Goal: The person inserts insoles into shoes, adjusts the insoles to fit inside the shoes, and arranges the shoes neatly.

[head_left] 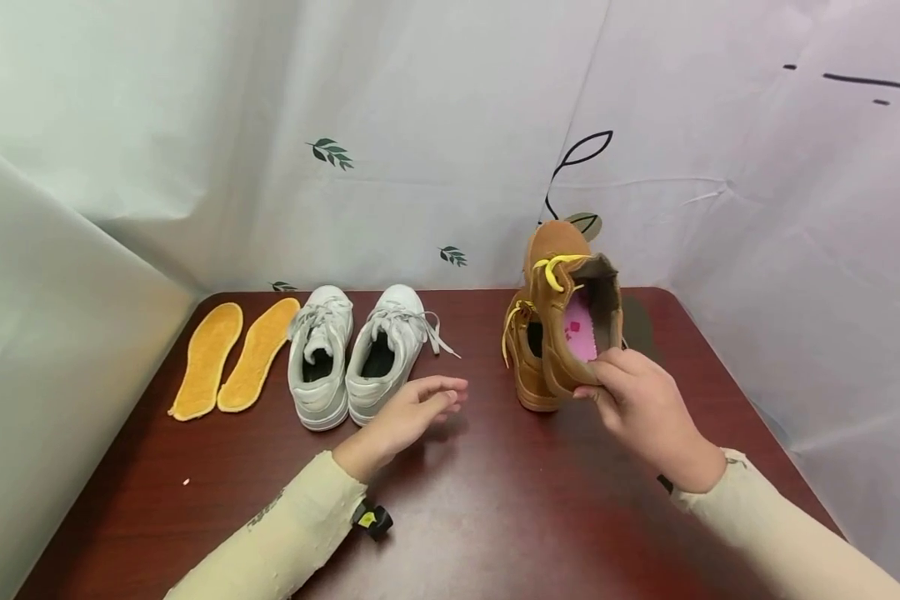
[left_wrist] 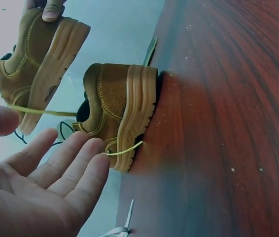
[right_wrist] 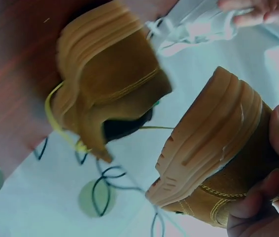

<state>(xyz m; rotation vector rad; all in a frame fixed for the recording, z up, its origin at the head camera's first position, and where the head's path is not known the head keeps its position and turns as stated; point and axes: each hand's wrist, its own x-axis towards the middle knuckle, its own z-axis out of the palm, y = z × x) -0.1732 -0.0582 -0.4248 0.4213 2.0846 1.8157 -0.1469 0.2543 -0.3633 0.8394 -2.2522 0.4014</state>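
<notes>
Shoe, brown, yellow-laced: right of centre in the head view, gripped at the heel by the right hand, at its lower right. Left hand, fingers loosely extended: lower centre.

Downward head view, close wrist views, brown shoes shared

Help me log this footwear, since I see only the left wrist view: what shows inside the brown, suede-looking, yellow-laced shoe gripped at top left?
Observer: In the head view, a patterned pink insole shows inside that brown shoe in the right hand.
Operator: What stands left of the other brown shoe?
Observer: Two white, lace-up sneakers, side by side on the dark reddish, wood-grained table.
Operator: Anything farther left?
Observer: Two flat, yellow-orange, fuzzy-looking insoles, lying next to each other.
</notes>
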